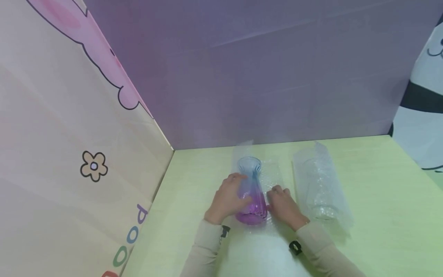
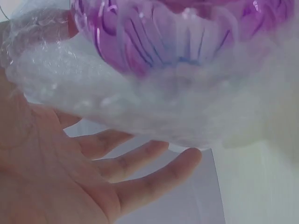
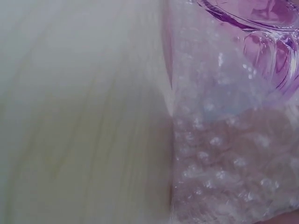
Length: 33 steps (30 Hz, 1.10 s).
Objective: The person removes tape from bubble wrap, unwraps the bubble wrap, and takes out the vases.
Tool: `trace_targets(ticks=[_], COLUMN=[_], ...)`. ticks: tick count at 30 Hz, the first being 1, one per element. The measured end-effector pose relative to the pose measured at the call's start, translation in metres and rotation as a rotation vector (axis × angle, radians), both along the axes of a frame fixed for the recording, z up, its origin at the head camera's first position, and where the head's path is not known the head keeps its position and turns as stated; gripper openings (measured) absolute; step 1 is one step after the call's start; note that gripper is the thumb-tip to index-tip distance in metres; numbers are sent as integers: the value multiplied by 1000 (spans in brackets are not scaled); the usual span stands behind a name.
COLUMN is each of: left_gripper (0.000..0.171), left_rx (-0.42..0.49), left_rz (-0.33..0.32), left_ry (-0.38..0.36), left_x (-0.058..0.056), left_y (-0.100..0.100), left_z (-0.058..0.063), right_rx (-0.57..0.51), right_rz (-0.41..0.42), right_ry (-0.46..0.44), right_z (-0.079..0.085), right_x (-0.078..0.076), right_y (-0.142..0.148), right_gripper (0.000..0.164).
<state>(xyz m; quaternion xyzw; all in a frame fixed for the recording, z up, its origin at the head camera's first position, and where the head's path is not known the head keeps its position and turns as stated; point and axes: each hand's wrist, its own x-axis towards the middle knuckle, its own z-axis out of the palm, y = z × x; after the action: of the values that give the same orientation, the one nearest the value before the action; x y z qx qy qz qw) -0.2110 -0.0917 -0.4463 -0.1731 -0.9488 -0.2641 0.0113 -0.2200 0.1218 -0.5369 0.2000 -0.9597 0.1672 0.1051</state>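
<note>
A purple-grey back wall [image 1: 249,77] fills the top of the head view, and a pale printed wall [image 1: 45,154] runs down its left side. Below them spreads the pale yellow-green table [image 1: 380,200], where I work near the lower middle. Right of centre, a translucent wrap [image 1: 338,200] lies with a clear glass vessel [image 1: 320,192] in it, apart from my hands. Nearer the middle is the bubble wrap [image 1: 272,175], and on it the purple vase [image 1: 252,200], its wide purple base toward the bottom of the frame and its bluish, flared mouth above. My left hand [image 1: 226,198] is at the vase's left side, its fingers spread and nearly straight in the left wrist view, with wrap across the thumb. My right hand [image 1: 284,206] sits just right of the vase at the wrap, its fingers bent; I cannot tell whether they pinch the sheet. Smaller than either hand is the printed orange flower [image 1: 94,166], left of centre, and smallest, a dark fitting [image 1: 295,247] shows beneath my right wrist.
</note>
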Motion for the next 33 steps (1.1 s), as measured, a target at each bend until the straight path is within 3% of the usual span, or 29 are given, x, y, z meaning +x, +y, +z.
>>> trace_targets(ticks=[16,33], left_gripper=[66,58], left_rx=[151,178], left_rz=[79,161], left_ry=[-15,28], left_x=[-6,-8], left_y=[-23,-43], left_z=[-9,-21], right_rx=[4,22], right_rz=[8,14], right_ry=[3,-7], right_z=[2,-2], right_x=[0,-2], right_y=[-1,1], right_gripper=[21,22])
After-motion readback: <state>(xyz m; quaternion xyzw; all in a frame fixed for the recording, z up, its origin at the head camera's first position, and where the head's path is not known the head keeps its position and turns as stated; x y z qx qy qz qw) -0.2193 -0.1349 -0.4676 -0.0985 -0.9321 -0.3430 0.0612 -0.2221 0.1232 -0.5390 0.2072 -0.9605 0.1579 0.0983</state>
